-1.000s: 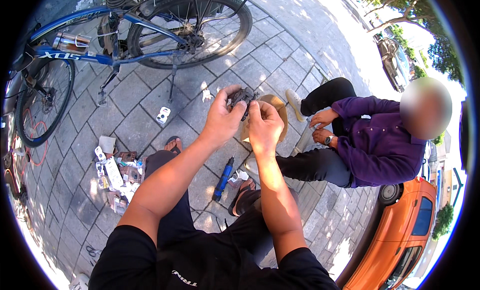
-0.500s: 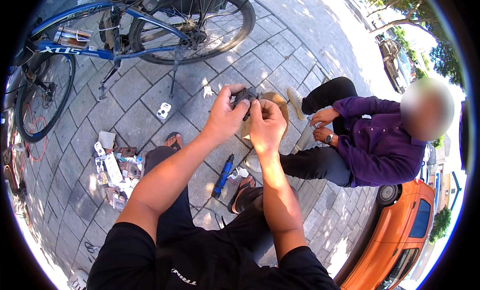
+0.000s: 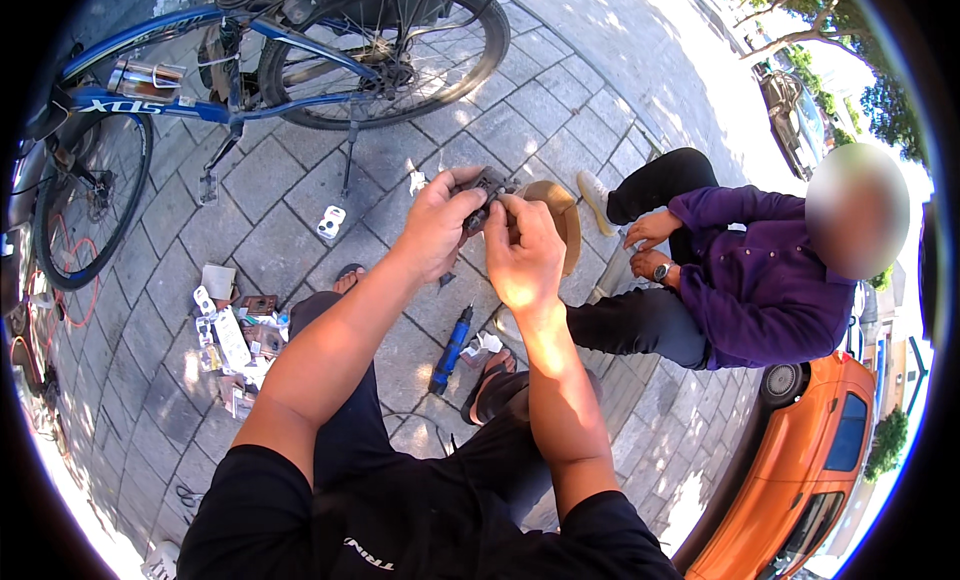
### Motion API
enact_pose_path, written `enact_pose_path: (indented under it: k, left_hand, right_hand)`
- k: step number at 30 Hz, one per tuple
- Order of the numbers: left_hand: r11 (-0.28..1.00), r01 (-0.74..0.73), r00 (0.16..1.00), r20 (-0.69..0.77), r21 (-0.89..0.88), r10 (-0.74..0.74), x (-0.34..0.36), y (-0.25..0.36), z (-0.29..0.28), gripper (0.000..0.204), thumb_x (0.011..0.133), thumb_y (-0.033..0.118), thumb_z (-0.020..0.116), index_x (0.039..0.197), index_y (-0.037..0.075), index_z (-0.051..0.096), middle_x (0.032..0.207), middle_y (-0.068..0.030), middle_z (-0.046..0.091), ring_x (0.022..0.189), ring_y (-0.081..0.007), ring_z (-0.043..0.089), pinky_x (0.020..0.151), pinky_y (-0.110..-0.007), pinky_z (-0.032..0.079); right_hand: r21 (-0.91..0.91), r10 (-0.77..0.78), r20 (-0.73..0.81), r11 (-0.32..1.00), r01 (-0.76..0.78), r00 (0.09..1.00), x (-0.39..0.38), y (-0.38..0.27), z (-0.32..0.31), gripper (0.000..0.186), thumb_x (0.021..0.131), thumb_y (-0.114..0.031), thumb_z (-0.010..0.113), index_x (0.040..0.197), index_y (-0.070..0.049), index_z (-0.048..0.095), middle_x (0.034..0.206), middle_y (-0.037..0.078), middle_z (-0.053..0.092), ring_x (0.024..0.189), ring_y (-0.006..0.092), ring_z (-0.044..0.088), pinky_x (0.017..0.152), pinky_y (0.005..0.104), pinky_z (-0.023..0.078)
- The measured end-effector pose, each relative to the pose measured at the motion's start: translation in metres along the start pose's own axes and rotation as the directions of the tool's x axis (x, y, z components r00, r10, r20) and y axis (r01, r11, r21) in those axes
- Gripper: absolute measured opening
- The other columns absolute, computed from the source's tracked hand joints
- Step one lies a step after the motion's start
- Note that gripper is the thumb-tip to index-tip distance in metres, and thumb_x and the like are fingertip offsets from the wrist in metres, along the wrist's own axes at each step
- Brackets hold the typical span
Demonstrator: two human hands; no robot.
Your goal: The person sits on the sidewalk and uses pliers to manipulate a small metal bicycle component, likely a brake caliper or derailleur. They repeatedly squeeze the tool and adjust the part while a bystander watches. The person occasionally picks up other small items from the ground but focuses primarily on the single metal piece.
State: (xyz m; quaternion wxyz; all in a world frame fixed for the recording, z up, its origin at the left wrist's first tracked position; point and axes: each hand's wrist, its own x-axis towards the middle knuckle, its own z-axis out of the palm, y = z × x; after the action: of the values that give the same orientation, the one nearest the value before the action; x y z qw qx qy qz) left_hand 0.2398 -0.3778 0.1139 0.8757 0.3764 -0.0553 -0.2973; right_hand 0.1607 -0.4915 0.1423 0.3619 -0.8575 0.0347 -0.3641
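Observation:
Both hands are raised in the middle of the view around a small dark mechanical part [image 3: 480, 193]. My left hand [image 3: 440, 220] grips it from the left, with the thumb on top. My right hand [image 3: 525, 255] has its fingertips pinched at the lower right side of the part; some of it is hidden by fingers. Behind my right hand is a brown cardboard box [image 3: 557, 210]. Below, a blue cylindrical tool [image 3: 451, 352] lies on the paving beside my sandalled foot, with crumpled white paper [image 3: 484, 346] near it.
A blue bicycle [image 3: 190, 105] stands across the upper left. Packets and small parts [image 3: 240, 340] lie in a pile left of my legs, scissors [image 3: 188, 498] below them. A person [image 3: 760, 270] in purple sits at my right. An orange car [image 3: 800, 480] is parked behind them.
My right hand has moved slightly down and left, with its fingers more upright on the part. My left hand has shifted slightly left, still gripping it.

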Motion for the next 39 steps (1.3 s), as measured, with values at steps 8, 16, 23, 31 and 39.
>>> enact_pose_path:
  k: [8,16,23,31,39]
  left_hand:
    - [0.999,0.048,0.999,0.01,-0.004,-0.048,-0.004,0.007,0.004,0.035,0.103,0.01,0.06,0.137,0.003,0.055,0.119,-0.007,0.066,0.105,-0.0153,0.066,0.09,-0.032,0.058]
    - [0.999,0.045,0.994,-0.098,-0.024,-0.047,0.004,0.005,-0.006,0.03,0.105,0.01,0.057,0.133,0.0,0.055,0.118,-0.0099,0.067,0.102,-0.0195,0.069,0.087,-0.036,0.063]
    - [0.991,-0.137,0.989,-0.052,-0.005,0.137,0.013,0.043,-0.037,0.033,0.105,0.007,0.047,0.124,-0.019,0.053,0.125,-0.0334,0.065,0.117,-0.0418,0.068,0.102,-0.043,0.061]
    - [0.983,-0.133,0.97,-0.223,-0.13,0.101,0.003,0.058,-0.049,0.027,0.101,0.0,0.054,0.117,-0.021,0.051,0.125,-0.0378,0.06,0.124,-0.0528,0.062,0.096,-0.047,0.064]
    - [0.98,-0.065,0.957,-0.289,-0.189,0.008,0.003,0.065,-0.051,0.032,0.103,0.006,0.054,0.125,-0.018,0.053,0.128,-0.0325,0.061,0.129,-0.05,0.059,0.095,-0.046,0.063]
  right_hand:
    - [0.003,-0.064,0.041,0.998,0.064,0.997,0.005,-0.003,-0.011,0.015,0.092,-0.005,0.074,0.106,-0.004,0.072,0.085,0.012,0.066,0.067,0.0308,0.068,0.059,0.0383,0.054]
    - [0.019,0.037,0.21,0.999,-0.042,0.977,0.002,0.013,-0.012,0.025,0.095,-0.011,0.074,0.12,-0.009,0.072,0.09,0.009,0.069,0.07,0.0226,0.069,0.064,0.0339,0.054]
    - [0.357,0.724,0.172,0.586,-0.728,0.668,-0.008,0.131,0.024,0.027,0.097,-0.019,0.068,0.107,0.005,0.073,0.078,0.006,0.067,0.056,0.0123,0.06,0.051,0.0285,0.051]
    - [-0.536,0.982,0.189,0.094,-0.839,-0.011,-0.263,0.282,0.079,0.029,0.084,-0.02,0.067,0.094,0.005,0.075,0.094,0.023,0.077,0.082,0.0347,0.077,0.066,0.0431,0.061]
    - [-0.569,0.927,0.157,0.367,-0.736,0.341,-0.306,0.265,0.139,0.049,0.091,-0.029,0.068,0.131,-0.001,0.062,0.114,0.027,0.071,0.109,0.0458,0.069,0.096,0.0534,0.054]
